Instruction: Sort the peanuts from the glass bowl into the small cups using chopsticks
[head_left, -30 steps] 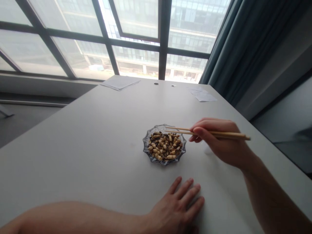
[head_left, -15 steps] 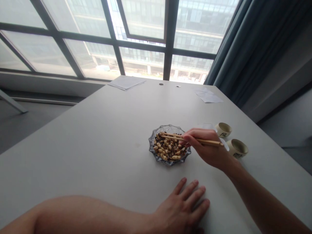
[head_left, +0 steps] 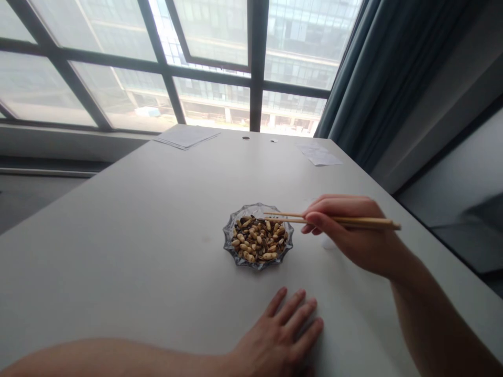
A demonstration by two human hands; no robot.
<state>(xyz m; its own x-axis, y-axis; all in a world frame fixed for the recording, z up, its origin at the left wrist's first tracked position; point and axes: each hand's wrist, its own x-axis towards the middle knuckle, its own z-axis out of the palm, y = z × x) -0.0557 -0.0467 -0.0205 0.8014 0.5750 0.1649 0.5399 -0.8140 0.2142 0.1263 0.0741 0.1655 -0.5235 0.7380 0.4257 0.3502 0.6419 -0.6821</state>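
Note:
A pair of wooden chopsticks (head_left: 353, 221) is gripped in my right hand (head_left: 346, 230), held to the right of a scalloped glass bowl (head_left: 231, 251). Their tips point left over the bowl, slightly apart, and I see nothing between them. Pistachios, peanuts and striped sunflower seeds (head_left: 259, 241) are heaped in the bowl. My left hand (head_left: 277, 335) lies flat on the table in front of the bowl, palm down with fingers spread. A small whitish object (head_left: 328, 242) shows partly below my right hand; the rest of it is hidden.
The white table (head_left: 157, 225) stretches toward a window. Sheets of paper (head_left: 186, 137) lie at its far left, more paper (head_left: 320, 154) at its far right. Two small round spots, one dark (head_left: 245, 138), sit near the far edge. A dark curtain (head_left: 377, 78) hangs at right.
My right hand has moved right with the chopsticks, drawing their tips up off the nuts. The two cups are now hidden behind it. The whole view has shifted slightly; my left hand stays flat.

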